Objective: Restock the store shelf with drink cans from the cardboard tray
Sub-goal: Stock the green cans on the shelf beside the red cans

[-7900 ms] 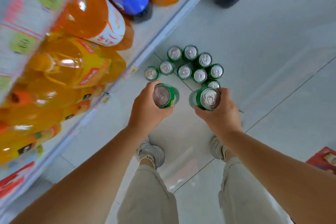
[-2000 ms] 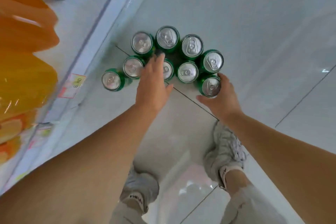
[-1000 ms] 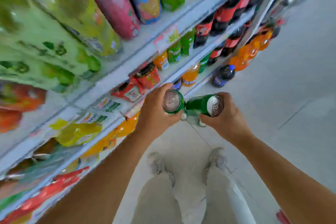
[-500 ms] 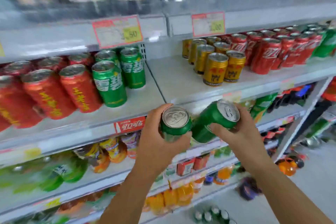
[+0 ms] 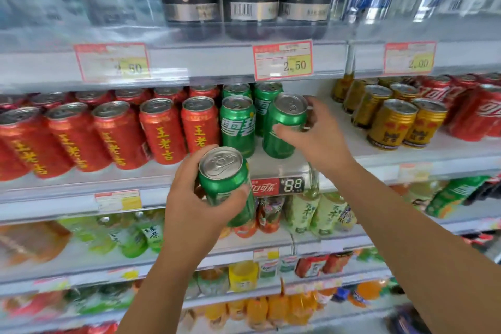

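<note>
White multi-tier shelving (image 5: 406, 154) across the whole view, clear rail fronts (image 5: 203, 62) carrying red-and-yellow price tags (image 5: 283, 59) at 12 o'clock, red cans (image 5: 119, 133) at 9 o'clock, gold cans (image 5: 390, 125) at 3 o'clock, bottled drinks (image 5: 301, 211) at 6 o'clock, even bright lighting

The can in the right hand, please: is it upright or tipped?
Tipped slightly: the can in the right hand leans right, unlike its upright neighbour.
</note>
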A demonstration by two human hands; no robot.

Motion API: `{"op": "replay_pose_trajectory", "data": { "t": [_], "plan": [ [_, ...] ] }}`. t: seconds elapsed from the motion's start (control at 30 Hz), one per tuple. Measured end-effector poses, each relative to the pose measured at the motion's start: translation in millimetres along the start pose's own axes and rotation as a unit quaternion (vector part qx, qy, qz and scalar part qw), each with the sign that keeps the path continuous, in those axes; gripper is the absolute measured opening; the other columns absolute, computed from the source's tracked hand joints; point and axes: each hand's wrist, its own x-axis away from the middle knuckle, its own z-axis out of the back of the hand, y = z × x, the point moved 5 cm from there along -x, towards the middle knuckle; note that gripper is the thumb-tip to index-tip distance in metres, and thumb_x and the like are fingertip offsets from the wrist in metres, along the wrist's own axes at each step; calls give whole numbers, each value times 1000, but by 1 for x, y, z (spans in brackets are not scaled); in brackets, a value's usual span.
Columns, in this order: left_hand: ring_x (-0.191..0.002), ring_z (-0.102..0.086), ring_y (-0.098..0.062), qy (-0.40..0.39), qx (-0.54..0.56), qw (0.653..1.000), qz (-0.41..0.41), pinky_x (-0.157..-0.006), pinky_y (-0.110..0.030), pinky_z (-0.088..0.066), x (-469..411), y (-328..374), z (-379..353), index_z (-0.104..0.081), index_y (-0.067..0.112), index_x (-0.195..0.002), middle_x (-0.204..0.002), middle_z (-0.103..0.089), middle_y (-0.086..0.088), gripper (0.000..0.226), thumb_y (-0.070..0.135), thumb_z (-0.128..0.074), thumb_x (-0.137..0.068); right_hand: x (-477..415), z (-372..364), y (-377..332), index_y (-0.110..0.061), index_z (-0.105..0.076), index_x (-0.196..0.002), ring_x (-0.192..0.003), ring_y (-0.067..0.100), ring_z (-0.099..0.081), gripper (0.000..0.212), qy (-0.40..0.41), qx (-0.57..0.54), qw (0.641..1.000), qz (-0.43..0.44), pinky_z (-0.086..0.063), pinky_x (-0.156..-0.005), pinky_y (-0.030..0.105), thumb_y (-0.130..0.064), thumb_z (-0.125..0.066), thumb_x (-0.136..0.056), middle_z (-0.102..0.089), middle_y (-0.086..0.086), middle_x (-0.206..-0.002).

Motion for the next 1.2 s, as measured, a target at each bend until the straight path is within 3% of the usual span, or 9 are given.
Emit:
{"op": "replay_pose_trajectory", "data": {
  "t": [0.17, 0.37, 0.5, 0.7, 0.83, 0.9, 1.0, 1.1, 1.2],
  "plan": [
    [-109, -63, -17, -5, 9, 1000, 1, -83, -31, -56, -6, -3, 6, -60, 36, -120, -120, -64, 3, 59, 40, -77, -64, -20, -15, 18, -26, -52, -127, -100, 5, -64, 65, -23, 13, 1000, -17, -54, -91, 36, -36, -82, -69, -66, -10, -113],
    [-109, -63, -15, 11, 7, 1000, 5, -84, -29, -56, -10, -3, 0, -58, 38, -120, -120, -63, 6, 60, 41, -76, -64, -14, -19, 30, -26, -43, -131, -96, -1, -55, 69, -76, 34, 996, -32, -39, -72, 2, -28, -82, -74, -57, -15, -111],
    [-108, -64, -14, 18, 10, 1000, 14, -85, -34, -57, -10, 2, -13, -59, 37, -120, -119, -63, 7, 58, 40, -77, -65, -19, -22, 35, -17, -46, -130, -103, 9, -53, 71, -69, 80, 994, -27, -40, -83, 21, -35, -83, -71, -58, -1, -123],
    [-106, -65, -14, 29, 12, 999, 26, -88, -38, -57, -8, 9, -33, -60, 34, -120, -119, -64, 6, 58, 37, -79, -65, -20, -23, 37, -19, -44, -133, -116, 13, -56, 77, -121, 63, 990, -29, -43, -90, 25, -40, -83, -70, -57, -1, -129],
    [-105, -66, -9, 34, 20, 999, 33, -88, -33, -57, -8, 14, -48, -61, 36, -118, -117, -66, 9, 57, 31, -81, -65, 13, 12, 19, -24, -39, -142, -123, 8, -48, 63, -93, 22, 995, 17, -37, -109, 29, -16, -66, -86, -54, -8, -127],
    [-106, -65, -9, 26, 19, 999, 27, -89, -34, -57, -10, 19, -58, -62, 35, -119, -118, -66, 8, 56, 27, -81, -67, 43, 24, 9, -36, -40, -137, -124, 0, -48, 65, -177, -8, 984, 37, -36, -111, 27, -12, -64, -82, -55, -19, -125],
    [-106, -65, -8, 7, 29, 999, 15, -86, -30, -57, -13, 31, -80, -63, 31, -118, -115, -68, 7, 54, 17, -83, -70, 74, 25, -4, -47, -34, -137, -121, -10, -48, 79, -299, -43, 952, 54, -40, -100, 13, -19, -77, -77, -54, -30, -128],
    [-103, -66, -6, -13, 32, 999, -4, -84, -24, -55, -17, 44, -103, -63, 27, -120, -112, -69, 8, 54, 12, -84, -71, 70, 33, 1, -37, -42, -137, -108, -8, -58, 79, -236, -63, 968, 49, -47, -84, 10, -16, -83, -73, -61, -27, -119],
    [-114, -61, -3, -48, 9, 999, 2, -95, -30, -53, -25, 45, -120, -56, 28, -133, -123, -65, 12, 68, 32, -84, -71, 57, 50, 9, -34, -50, -126, -96, -8, -62, 68, -155, -55, 985, 45, -48, -75, 9, -22, -85, -69, -66, -23, -108]
  ]
}}
